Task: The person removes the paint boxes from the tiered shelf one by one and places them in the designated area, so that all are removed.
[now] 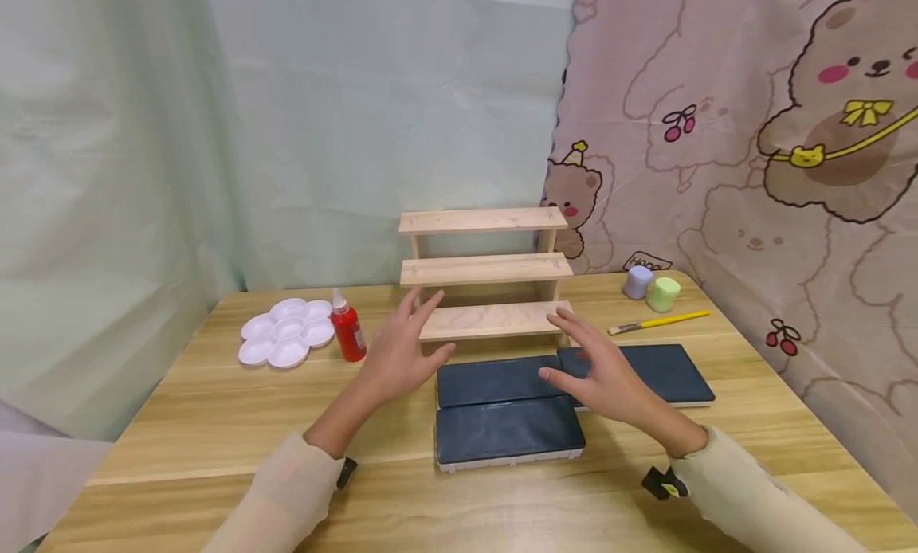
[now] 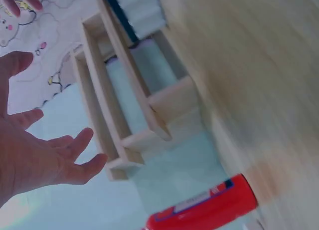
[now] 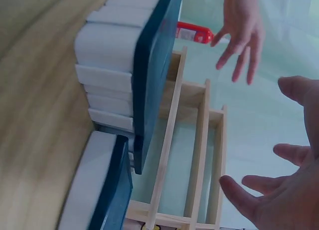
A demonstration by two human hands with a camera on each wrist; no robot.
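Both hands are raised over the table with fingers spread, holding nothing. The left hand [image 1: 403, 352] is in front of the left end of a three-step wooden shelf [image 1: 488, 268], just right of a red bottle [image 1: 348, 331] with a white nozzle. My right hand [image 1: 601, 370] overlaps a dark-lidded white box [image 1: 663, 371] in the head view. Two more such boxes lie between the hands, a rear box [image 1: 495, 380] and a front box [image 1: 509, 432]. In the left wrist view the left hand [image 2: 45, 150] shows apart from the red bottle [image 2: 204, 205].
A white flower-shaped palette [image 1: 287, 331] lies at the left. Toward the back right stand a purple jar [image 1: 637, 283] and a green jar [image 1: 663, 295], with a yellow-handled paintbrush [image 1: 663, 322] in front. Curtains hang behind the table [image 1: 237, 457] and along its right side.
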